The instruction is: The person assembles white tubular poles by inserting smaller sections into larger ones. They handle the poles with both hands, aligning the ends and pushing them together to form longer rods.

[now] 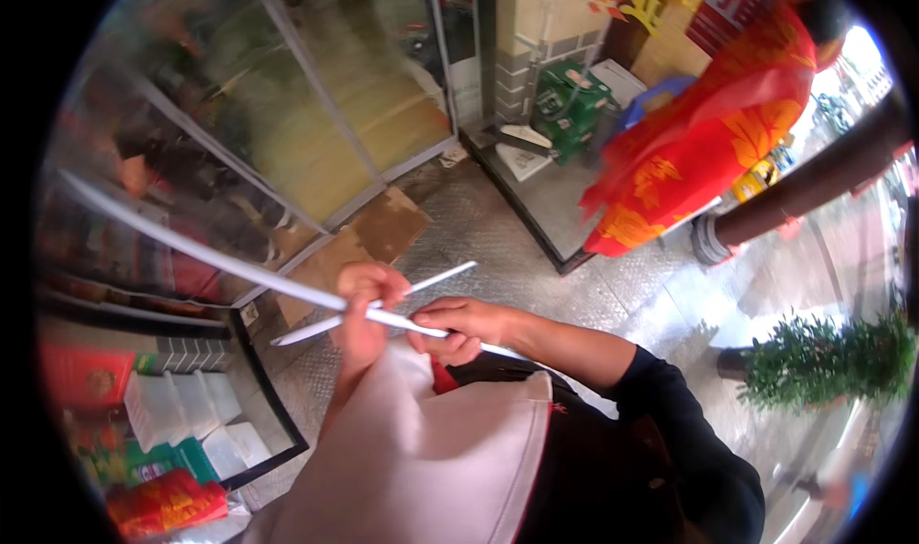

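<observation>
A long, thin white strip (212, 257) bends from the far left down to my hands, and its near end runs on past them toward my body. My left hand (360, 326) is closed round it, fingers curled. A shorter white stick (438, 280) crosses at my left hand, with one tapered end sticking out to the left and the other out to the right. Just right of it, my right hand (458, 328) grips the long strip between thumb and fingers. Pale cloth (421, 448) with a red edge covers much of my front and hides part of my left forearm.
Glass doors (316, 85) with metal frames stand ahead. Brown cardboard (383, 226) lies on the patterned floor. To the right are a red-and-gold cloth (689, 152), a dark post (814, 190) and a leafy potted plant (828, 357). White containers (182, 405) stand behind glass at lower left.
</observation>
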Demonstrator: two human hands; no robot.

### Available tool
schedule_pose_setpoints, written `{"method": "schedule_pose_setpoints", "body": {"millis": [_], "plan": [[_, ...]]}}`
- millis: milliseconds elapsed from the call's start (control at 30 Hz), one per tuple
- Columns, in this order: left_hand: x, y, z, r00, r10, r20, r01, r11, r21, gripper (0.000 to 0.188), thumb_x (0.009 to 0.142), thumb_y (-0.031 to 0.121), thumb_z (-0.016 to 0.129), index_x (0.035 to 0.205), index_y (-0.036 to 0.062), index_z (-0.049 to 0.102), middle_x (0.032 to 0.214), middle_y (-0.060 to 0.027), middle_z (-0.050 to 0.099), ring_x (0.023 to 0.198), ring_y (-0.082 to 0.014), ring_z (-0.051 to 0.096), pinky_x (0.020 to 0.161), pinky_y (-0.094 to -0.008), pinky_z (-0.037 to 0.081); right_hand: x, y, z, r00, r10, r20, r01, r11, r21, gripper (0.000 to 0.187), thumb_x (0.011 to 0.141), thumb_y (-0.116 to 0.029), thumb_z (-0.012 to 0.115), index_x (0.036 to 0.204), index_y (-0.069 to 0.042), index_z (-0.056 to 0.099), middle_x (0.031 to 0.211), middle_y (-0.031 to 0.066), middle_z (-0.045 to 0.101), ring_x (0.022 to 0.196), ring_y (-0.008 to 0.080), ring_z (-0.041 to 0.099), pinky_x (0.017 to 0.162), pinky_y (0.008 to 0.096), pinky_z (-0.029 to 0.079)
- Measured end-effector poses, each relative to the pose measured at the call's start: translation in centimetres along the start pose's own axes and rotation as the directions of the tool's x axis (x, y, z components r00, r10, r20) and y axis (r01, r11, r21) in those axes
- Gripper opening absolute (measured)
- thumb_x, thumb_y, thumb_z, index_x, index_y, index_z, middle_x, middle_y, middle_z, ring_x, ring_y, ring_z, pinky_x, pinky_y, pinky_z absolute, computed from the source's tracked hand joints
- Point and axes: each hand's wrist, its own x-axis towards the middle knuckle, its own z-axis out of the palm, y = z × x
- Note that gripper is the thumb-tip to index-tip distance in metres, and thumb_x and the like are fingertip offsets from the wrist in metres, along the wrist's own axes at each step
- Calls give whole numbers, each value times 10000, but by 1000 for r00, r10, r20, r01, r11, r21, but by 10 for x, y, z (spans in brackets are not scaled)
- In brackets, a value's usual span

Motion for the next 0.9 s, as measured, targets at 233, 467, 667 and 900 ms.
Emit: {"method": "schedule_pose_setpoints", "body": {"millis": [233,467,667,900], "plan": [[16,0,22,836,97,-541,49,968,248,267,1039,305,456,950,54,471,558,-45,506,477,-149,502,468,-284,407,6,-3,12,888,-286,-359,25,811,-585,267,1012,-291,529,894,-54,563,564,0,412,444,77,353,394,269,275],[14,-5,-9,730,77,-679,66,981,182,311,1039,321,453,879,56,479,569,-41,531,504,-121,517,486,-263,418,9,15,6,667,-745,1,-328,-295,-897,188,876,-195,692,807,-64,575,634,132,604,554,322,614,494,411,473],[41,67,-80,679,230,-697,99,912,397,292,1037,316,445,1033,37,532,673,-64,578,533,-125,524,434,-235,355,-39,43,-69,634,-773,-4,-407,-329,-852,173,844,-173,714,814,-71,578,651,141,617,575,343,625,508,427,483],[40,123,-103,716,274,-642,-33,932,361,218,1037,258,437,1096,51,472,737,-60,570,561,-151,567,426,-222,322,-73,104,-192,659,-709,-250,-522,-192,-831,207,820,-184,724,943,-58,616,803,185,661,766,386,653,668,464,524]]}}
